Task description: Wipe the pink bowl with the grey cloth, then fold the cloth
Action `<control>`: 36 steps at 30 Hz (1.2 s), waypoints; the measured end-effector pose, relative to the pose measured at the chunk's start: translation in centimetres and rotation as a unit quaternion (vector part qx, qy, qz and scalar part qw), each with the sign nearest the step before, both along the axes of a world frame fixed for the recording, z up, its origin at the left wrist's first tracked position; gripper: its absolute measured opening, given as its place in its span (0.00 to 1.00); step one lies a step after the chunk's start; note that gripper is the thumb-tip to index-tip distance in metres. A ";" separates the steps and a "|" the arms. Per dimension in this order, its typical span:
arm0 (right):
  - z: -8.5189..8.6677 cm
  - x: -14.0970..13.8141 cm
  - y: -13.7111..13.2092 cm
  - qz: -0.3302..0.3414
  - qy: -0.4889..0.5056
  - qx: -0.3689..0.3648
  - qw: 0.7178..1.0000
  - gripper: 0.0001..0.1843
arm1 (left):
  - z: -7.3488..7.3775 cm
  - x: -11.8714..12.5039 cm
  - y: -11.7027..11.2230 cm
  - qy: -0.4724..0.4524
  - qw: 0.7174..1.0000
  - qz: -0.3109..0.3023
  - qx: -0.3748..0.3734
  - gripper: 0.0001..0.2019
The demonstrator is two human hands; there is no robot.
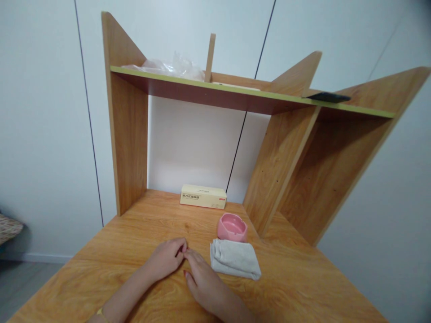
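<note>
My left hand (169, 257) rests over the wooden desk with its fingers curled in, and nothing shows in it. My right hand (204, 279) lies beside it, fingers stretched forward and thumb apart, holding nothing. The fingertips of both hands meet. Just right of my right hand is a folded light grey cloth (235, 259), lying flat on the desk. Behind the cloth, and close against it, sits a pink ashtray (232, 228) with notches in its rim.
A cream cling film box (203, 197) stands at the back of the desk (158, 208). Above runs a wooden shelf (235, 93) carrying a clear plastic bag (171, 67) and a dark flat object (329, 97). Upright panels (286, 166) bound the desk at left and right.
</note>
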State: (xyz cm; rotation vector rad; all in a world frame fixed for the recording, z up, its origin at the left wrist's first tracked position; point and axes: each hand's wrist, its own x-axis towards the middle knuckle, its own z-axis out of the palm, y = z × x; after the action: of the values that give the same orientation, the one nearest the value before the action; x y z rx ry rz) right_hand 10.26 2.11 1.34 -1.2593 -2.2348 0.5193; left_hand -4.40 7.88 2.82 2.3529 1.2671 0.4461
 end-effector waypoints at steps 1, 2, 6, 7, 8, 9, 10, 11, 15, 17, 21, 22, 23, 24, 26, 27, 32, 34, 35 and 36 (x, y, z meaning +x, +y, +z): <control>0.1 0.0 0.0 -0.001 0.001 0.001 1.000 0.27 | 0.0 0.0 0.0 0.003 1.000 0.001 0.000 0.07; 0.1 0.0 -0.1 -0.003 0.002 0.003 1.000 0.27 | 0.0 0.0 0.0 0.005 1.000 0.001 0.000 0.07; 0.3 -0.1 -0.2 -0.009 -0.004 0.003 1.000 0.27 | -0.2 0.0 0.2 -0.003 1.000 -0.003 0.003 0.07; 0.3 -0.1 -0.2 -0.010 -0.006 0.002 1.000 0.27 | -0.2 0.0 0.2 -0.006 1.000 -0.005 0.003 0.07; 0.3 -0.1 -0.2 -0.011 -0.007 0.002 1.000 0.26 | -0.2 0.0 0.2 -0.008 1.000 -0.005 0.003 0.07; 0.3 -0.1 -0.2 -0.012 -0.008 0.001 1.000 0.26 | -0.2 0.0 0.2 -0.010 1.000 -0.004 0.003 0.07; 0.2 -0.1 -0.2 -0.014 -0.009 0.001 1.000 0.26 | -0.2 0.0 0.1 -0.010 1.000 -0.003 0.003 0.07; 0.2 -0.1 -0.1 -0.014 -0.010 0.002 1.000 0.26 | -0.2 0.0 0.1 -0.009 1.000 -0.001 0.002 0.07; 0.0 -0.1 0.0 -0.015 -0.008 0.003 1.000 0.26 | -0.1 0.0 0.0 -0.005 1.000 0.001 0.001 0.07; -0.1 -0.1 0.0 -0.016 -0.004 0.005 1.000 0.26 | 0.0 0.0 0.0 -0.004 1.000 0.000 0.001 0.07; -0.1 -0.1 -0.1 -0.018 -0.004 0.002 1.000 0.26 | 0.0 0.0 0.0 -0.002 1.000 0.000 0.003 0.07; -0.1 -0.1 0.0 -0.016 -0.003 0.002 1.000 0.26 | 0.0 0.0 -0.1 -0.002 1.000 0.000 0.004 0.07; -0.1 0.0 0.0 -0.015 -0.002 0.003 1.000 0.26 | 0.0 0.0 -0.1 -0.001 1.000 0.001 0.004 0.07; -0.2 0.0 0.0 -0.013 0.000 0.005 1.000 0.26 | 0.0 0.1 -0.1 -0.001 1.000 0.002 0.005 0.07; -0.3 0.0 0.0 -0.012 0.004 0.009 1.000 0.26 | 0.0 0.1 -0.1 -0.001 1.000 0.002 0.007 0.07; -0.3 0.0 0.0 -0.011 0.005 0.010 1.000 0.26 | 0.0 0.1 -0.1 0.000 1.000 0.001 0.008 0.07; -0.3 0.1 0.0 -0.006 0.009 0.009 1.000 0.27 | 0.0 0.0 0.0 0.006 1.000 -0.001 0.008 0.08; -0.2 0.0 0.0 -0.006 0.008 0.008 1.000 0.27 | 0.0 0.0 0.0 0.007 1.000 -0.001 0.004 0.08; -0.2 0.0 0.0 -0.007 0.007 0.007 1.000 0.27 | 0.1 0.0 0.0 0.007 1.000 -0.001 0.003 0.08; -0.1 0.0 0.0 -0.008 0.005 0.006 1.000 0.27 | 0.1 0.0 -0.1 0.006 1.000 -0.001 0.003 0.08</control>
State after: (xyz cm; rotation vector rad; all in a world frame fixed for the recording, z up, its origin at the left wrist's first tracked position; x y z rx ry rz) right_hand 10.27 2.09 1.25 -1.2637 -2.2143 0.5041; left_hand -4.43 7.83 2.93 2.3654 1.2703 0.4353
